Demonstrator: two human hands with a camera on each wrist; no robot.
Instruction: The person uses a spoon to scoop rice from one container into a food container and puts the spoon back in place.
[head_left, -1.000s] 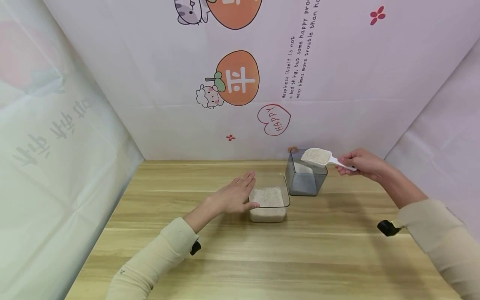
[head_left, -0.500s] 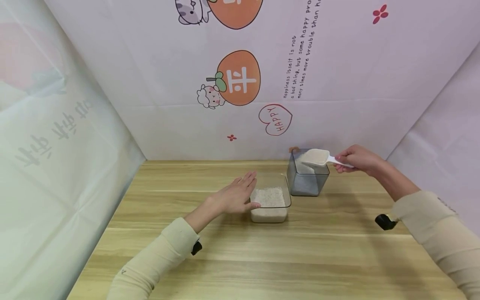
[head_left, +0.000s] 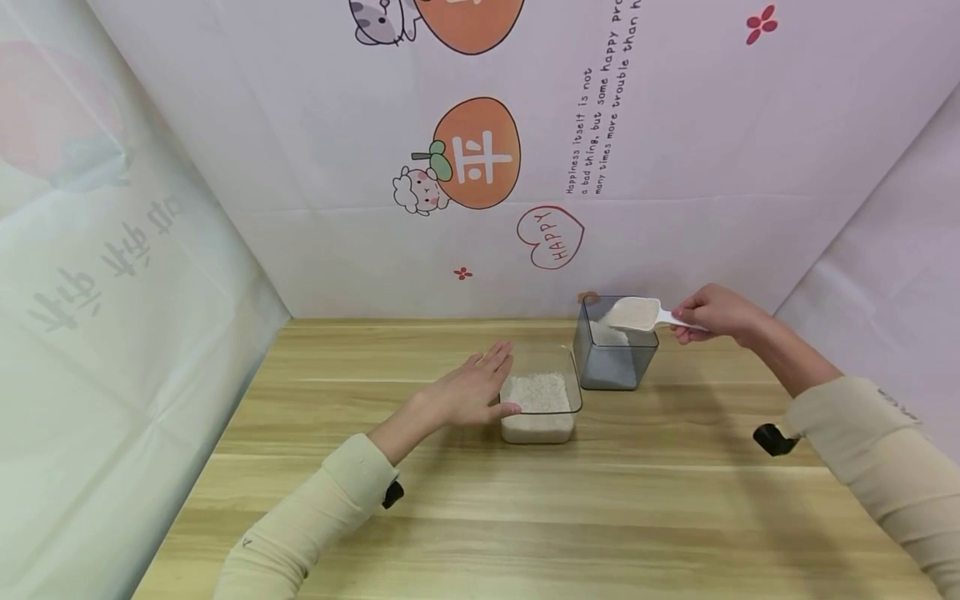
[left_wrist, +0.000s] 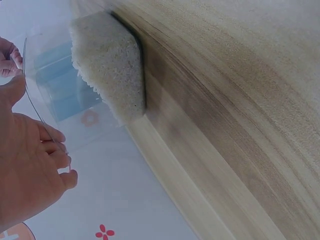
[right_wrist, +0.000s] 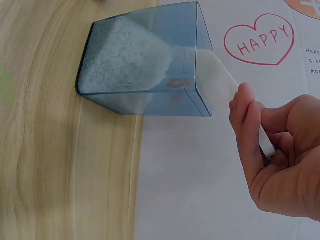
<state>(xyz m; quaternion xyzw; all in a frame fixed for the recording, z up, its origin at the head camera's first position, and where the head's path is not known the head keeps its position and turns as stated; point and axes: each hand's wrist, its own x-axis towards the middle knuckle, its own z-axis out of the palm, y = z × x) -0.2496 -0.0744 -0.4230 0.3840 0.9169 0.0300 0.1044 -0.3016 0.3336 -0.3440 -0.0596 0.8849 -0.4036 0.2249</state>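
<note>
My right hand [head_left: 716, 315] grips the handle of a white scoop [head_left: 636, 314] that holds rice. The scoop's bowl hangs over the mouth of a tall blue-grey clear container [head_left: 609, 367], its tip tilted down inside the opening. Rice [right_wrist: 125, 57] shows through that container's wall in the right wrist view. My left hand [head_left: 471, 390] rests with its fingers extended on the left rim of a lower clear container [head_left: 537, 429]. White rice [left_wrist: 110, 62] lies in the bottom of this second container, seen from the side in the left wrist view.
Both containers stand side by side on a wood-grain table [head_left: 480, 517], near its back edge. A white printed sheet [head_left: 337, 167] rises right behind them, and pale sheets hang at the left and right sides.
The scoop has tipped slightly forward and down into the tall container's mouth, and my right hand has risen a little. My left hand stays on the lower container's rim.
</note>
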